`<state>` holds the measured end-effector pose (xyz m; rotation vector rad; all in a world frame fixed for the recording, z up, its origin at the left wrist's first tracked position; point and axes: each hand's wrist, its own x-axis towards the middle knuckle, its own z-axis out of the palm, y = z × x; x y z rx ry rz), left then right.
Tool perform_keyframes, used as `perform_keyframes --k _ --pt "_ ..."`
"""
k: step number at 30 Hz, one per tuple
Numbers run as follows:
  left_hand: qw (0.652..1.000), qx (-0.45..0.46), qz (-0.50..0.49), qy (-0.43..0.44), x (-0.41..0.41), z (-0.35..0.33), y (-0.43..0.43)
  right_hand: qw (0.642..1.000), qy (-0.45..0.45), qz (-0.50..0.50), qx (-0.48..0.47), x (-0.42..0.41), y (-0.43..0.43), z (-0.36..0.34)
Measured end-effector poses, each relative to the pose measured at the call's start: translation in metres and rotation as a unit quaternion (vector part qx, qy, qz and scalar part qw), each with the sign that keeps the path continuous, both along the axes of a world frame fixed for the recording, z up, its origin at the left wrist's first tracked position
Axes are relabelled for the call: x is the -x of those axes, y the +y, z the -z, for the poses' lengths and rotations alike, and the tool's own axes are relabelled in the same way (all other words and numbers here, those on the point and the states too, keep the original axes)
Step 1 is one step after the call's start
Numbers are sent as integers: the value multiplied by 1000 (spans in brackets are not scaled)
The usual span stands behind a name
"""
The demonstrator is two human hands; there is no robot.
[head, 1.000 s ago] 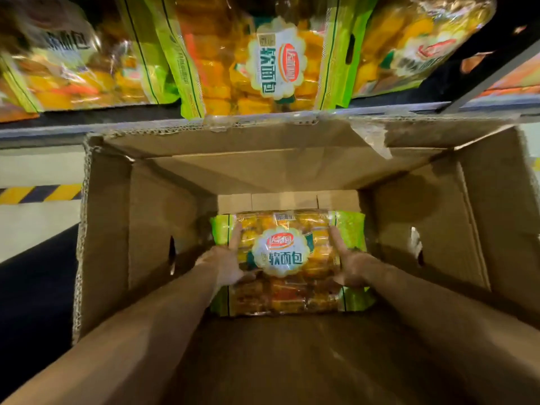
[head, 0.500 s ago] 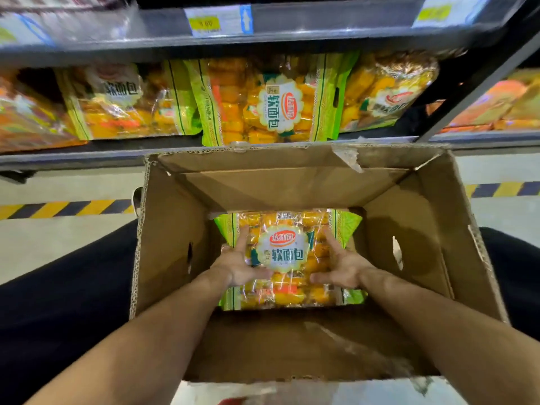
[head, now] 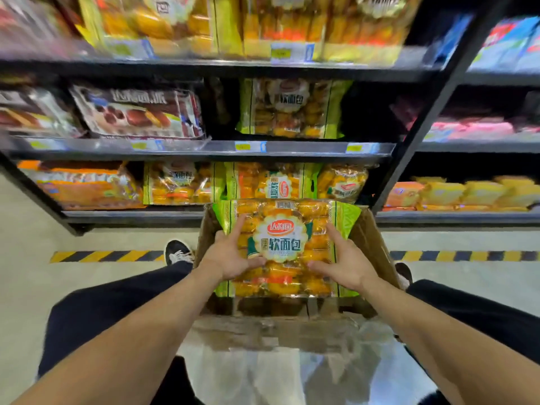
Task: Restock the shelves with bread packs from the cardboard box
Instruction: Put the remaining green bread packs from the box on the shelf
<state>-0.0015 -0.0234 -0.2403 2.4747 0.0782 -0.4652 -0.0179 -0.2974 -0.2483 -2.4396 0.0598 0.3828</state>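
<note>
Bread pack [head: 287, 247] sits between the two hands, above the open box [head: 377, 238], label facing up and its long axis running away from the person toward the shelves. The left hand [head: 230, 255] clasps its left side, fingers spread over the top face and thumb hooked along the lower part of the label. The right hand [head: 343, 263] mirrors it on the right side, fingers splayed, thumb pointing inward. Both are partly open and pressed flat on the pack, not curled round it, and both look equally near.

Going left to right along the bottom shelf [head: 131, 216]: an orange pack [head: 84, 185] at its left end, then a green-edged pack [head: 181, 182], then one standing on edge [head: 277, 185] straight ahead of the held pack, then a tilted one [head: 343, 185] beside the upright post [head: 409, 153]. That row looks full in front, so the likelier opening is the middle shelf [head: 204, 147], dark on either side of its single green pack [head: 289, 109]. The box's far wall and the shelf lip stand between the pack and any slot.
</note>
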Motion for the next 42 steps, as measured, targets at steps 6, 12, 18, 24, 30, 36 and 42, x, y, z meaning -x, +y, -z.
perform_keyframes --k 6,12,18,24,30,36,42 --pt "991 12 2 -135 20 -61 3 989 -139 3 60 22 -2 -68" --pt "979 27 -8 -200 19 -109 4 959 -247 53 131 19 4 -121" --pt "971 8 -13 -240 -2 -132 -1 948 -275 91 132 0 10 -136" --pt "965 -21 -5 -261 -49 -128 -9 962 -256 93 3 -38 6 -125" --pt "964 -39 0 -262 -124 -110 -17 962 -254 96 -8 -108 -3 -109" --pt "968 -23 -3 -250 -207 -84 -22 968 -225 107 -13 -197 -9 -85" --pt "961 -17 -22 -274 -278 -62 -31 965 -217 140 -47 -271 -1 -63"
